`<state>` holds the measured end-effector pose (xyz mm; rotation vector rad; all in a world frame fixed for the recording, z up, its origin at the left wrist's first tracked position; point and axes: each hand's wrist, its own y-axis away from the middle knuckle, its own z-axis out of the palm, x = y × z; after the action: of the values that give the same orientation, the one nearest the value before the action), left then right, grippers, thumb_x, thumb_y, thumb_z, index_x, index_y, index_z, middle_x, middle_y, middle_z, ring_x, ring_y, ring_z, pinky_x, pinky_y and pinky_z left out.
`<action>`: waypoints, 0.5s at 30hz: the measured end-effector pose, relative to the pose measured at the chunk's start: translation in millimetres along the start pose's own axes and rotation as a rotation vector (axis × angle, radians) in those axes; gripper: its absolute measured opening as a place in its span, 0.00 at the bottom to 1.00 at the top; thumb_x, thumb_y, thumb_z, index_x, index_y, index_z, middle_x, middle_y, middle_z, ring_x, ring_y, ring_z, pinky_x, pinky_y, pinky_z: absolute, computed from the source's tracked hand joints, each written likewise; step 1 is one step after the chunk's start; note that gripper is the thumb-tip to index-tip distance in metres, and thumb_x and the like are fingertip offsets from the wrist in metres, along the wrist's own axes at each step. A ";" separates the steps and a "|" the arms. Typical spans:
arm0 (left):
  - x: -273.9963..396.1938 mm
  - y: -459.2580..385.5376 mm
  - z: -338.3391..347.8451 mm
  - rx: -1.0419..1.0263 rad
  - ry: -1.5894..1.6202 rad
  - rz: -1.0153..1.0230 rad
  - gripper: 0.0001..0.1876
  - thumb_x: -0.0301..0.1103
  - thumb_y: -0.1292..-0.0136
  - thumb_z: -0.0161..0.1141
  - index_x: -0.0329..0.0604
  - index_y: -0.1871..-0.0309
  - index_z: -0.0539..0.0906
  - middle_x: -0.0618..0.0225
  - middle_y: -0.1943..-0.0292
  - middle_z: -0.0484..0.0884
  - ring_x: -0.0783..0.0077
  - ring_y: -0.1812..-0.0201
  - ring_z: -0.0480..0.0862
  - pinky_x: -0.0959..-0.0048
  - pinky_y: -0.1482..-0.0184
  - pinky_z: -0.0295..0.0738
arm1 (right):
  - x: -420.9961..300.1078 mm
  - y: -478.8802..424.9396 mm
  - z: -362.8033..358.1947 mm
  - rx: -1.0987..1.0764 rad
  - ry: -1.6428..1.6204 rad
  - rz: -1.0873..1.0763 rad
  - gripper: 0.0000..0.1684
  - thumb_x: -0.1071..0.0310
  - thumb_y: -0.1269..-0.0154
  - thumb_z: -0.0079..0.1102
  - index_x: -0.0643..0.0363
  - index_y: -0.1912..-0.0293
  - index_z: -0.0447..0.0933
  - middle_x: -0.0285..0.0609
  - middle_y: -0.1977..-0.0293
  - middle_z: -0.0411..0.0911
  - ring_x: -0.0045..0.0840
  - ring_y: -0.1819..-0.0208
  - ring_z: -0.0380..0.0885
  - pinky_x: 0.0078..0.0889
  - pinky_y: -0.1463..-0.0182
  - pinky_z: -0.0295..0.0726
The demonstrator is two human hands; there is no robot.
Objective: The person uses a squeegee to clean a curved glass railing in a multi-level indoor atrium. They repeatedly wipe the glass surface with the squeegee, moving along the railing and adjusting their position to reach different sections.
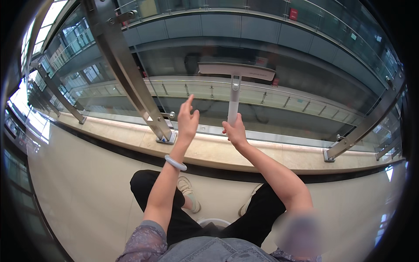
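My right hand is closed around the white handle of a window squeegee. The squeegee's wide pale head is raised in front of me at the glass balustrade panel, tilted slightly down to the right; it bears small writing. To the left of the handle, my left hand is lifted with its fingers apart and holds nothing. A pale bangle circles the left wrist. Whether the squeegee's blade touches the glass cannot be told.
Steel balustrade posts rise on both sides from a beige stone ledge with a dark base strip. Beneath me, the white rim of a round container shows between my legs. Other floors with glass railings lie beyond the panel.
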<state>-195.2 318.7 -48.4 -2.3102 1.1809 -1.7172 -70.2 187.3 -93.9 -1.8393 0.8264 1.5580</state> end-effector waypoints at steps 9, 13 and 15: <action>-29.3 -20.0 -108.1 0.297 -0.290 0.143 0.34 0.23 0.39 0.58 0.46 0.28 0.64 0.57 0.34 0.64 0.57 0.31 0.65 0.64 0.30 0.60 | -30.9 21.7 31.5 -0.037 -0.091 0.064 0.21 0.73 0.43 0.52 0.63 0.50 0.60 0.48 0.67 0.73 0.29 0.74 0.80 0.34 0.70 0.78; -47.6 -3.5 -137.6 0.218 -0.246 0.138 0.34 0.26 0.39 0.59 0.45 0.28 0.65 0.55 0.33 0.64 0.55 0.30 0.63 0.63 0.27 0.56 | -29.4 34.8 53.0 -0.026 -0.031 -0.031 0.21 0.73 0.44 0.53 0.63 0.51 0.61 0.52 0.66 0.75 0.34 0.71 0.81 0.38 0.67 0.79; -57.0 6.9 -152.5 0.189 -0.226 0.134 0.34 0.26 0.40 0.60 0.44 0.28 0.65 0.55 0.34 0.66 0.56 0.31 0.65 0.64 0.28 0.57 | -25.3 41.8 68.2 -0.035 0.037 -0.068 0.22 0.72 0.45 0.54 0.63 0.51 0.62 0.53 0.65 0.76 0.37 0.69 0.81 0.40 0.65 0.79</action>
<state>-331.6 407.3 -37.9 -2.1890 1.0559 -1.4138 -148.2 215.1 -80.5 -1.9065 0.7489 1.5095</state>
